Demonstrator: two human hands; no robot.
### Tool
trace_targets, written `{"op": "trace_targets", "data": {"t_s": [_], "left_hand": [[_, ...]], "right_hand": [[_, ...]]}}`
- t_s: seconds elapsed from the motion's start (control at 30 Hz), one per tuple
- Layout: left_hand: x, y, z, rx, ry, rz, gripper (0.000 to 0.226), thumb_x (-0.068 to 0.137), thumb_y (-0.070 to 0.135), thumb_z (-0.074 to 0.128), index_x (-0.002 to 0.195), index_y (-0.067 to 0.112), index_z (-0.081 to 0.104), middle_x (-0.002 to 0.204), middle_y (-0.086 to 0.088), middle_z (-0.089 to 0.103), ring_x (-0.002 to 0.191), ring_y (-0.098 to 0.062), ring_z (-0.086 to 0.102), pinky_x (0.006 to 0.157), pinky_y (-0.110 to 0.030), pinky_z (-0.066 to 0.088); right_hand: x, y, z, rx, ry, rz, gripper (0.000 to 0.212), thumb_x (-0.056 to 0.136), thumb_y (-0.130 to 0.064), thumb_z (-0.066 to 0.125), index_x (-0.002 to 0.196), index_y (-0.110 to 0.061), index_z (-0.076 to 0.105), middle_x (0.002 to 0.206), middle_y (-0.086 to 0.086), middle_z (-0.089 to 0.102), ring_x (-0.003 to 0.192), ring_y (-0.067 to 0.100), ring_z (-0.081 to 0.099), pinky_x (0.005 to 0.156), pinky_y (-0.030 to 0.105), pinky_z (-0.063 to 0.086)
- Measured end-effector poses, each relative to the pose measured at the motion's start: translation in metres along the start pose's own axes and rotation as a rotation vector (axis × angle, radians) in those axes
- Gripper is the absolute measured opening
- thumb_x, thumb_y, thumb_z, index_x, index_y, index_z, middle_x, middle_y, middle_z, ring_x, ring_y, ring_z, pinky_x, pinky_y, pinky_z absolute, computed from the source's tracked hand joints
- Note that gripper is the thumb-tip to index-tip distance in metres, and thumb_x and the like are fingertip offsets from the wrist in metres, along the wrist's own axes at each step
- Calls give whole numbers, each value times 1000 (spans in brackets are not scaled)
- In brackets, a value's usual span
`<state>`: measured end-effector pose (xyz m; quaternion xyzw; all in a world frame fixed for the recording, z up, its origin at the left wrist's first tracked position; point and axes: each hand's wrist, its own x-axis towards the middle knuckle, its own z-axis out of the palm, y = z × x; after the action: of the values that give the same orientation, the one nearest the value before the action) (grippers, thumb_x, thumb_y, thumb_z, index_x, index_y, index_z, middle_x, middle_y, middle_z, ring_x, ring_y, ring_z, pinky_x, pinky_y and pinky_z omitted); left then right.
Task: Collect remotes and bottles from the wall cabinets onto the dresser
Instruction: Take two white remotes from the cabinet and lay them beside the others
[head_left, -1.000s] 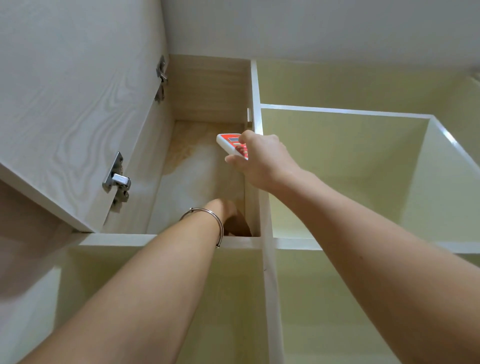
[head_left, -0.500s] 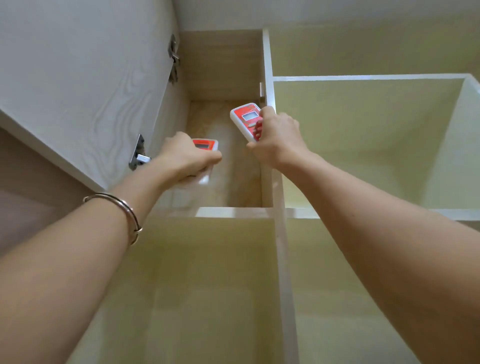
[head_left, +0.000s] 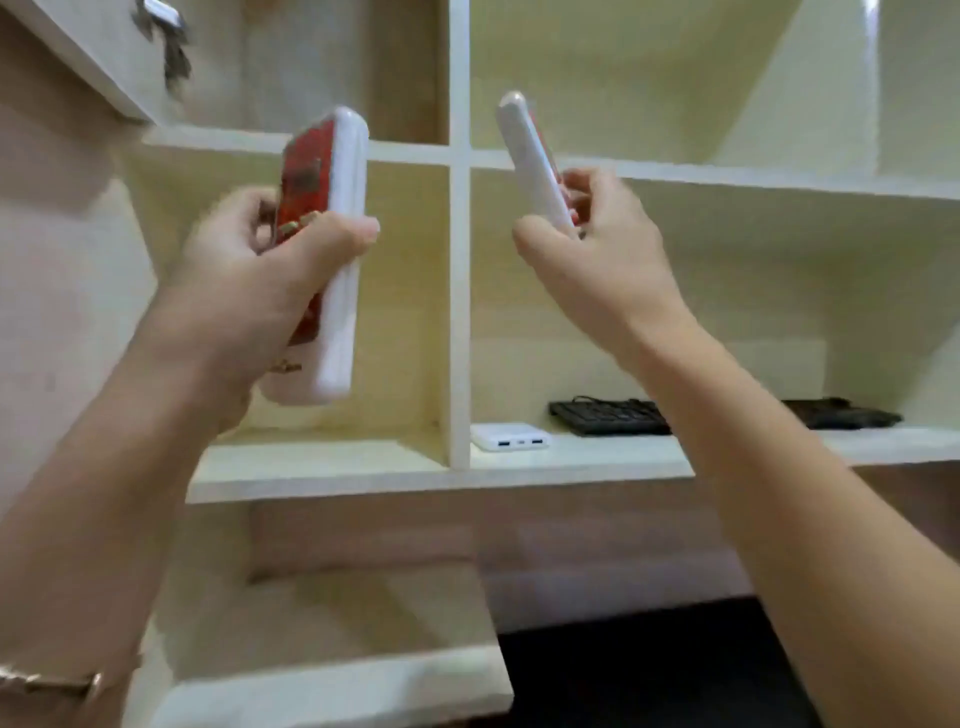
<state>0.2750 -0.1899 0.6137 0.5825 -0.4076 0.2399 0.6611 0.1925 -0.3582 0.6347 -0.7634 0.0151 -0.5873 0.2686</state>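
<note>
This looks like a room in a home: pale wooden wall cabinets (head_left: 459, 291) with open cubbies fill the view behind the hands. On the shelf below the right hand (head_left: 597, 260) lie a white power bank (head_left: 510, 436) and a black keyboard (head_left: 608, 417).

Two upright white-and-red remotes (head_left: 340, 249) (head_left: 532, 161), held apart.

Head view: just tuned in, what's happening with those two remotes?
A person holds one red-and-white remote in each of the hands: the left hand grips the left remote, the right hand the right remote. Both are out in front of the open shelves, not set down. A white power bank and black keyboard lie on a lower shelf.
</note>
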Motion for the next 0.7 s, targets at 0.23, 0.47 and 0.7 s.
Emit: {"op": "trace_targets", "data": {"t_s": [0.23,0.47,0.7], "left_hand": [[-180,-60,28,-164,-386,-422,35,61,44,73,91,42,54,71,23,64,62,6,60,54,-26,39],[-347,-44,70,-169,-846,-715,46,65,34,79,101,35,51,94,10,62,80,-10,59,64,-27,43],[-486,21,137,-193,-1263,-656,38,78,29,71,107,25,47,90,12,58,78,-10,57,65,-31,43]], "right_hand": [[-222,32,-74,-180,-65,551,34,81,-21,52,112,-32,45,104,-4,44,72,7,49,57,16,36],[-404,-6,-175,-341,168,1038,22,82,-25,60,99,-32,49,94,-2,58,77,15,53,64,25,42],[-576,-85,-310,-547,540,1394,28,83,-18,60,104,-29,46,90,-6,50,69,6,49,49,7,38]]}}
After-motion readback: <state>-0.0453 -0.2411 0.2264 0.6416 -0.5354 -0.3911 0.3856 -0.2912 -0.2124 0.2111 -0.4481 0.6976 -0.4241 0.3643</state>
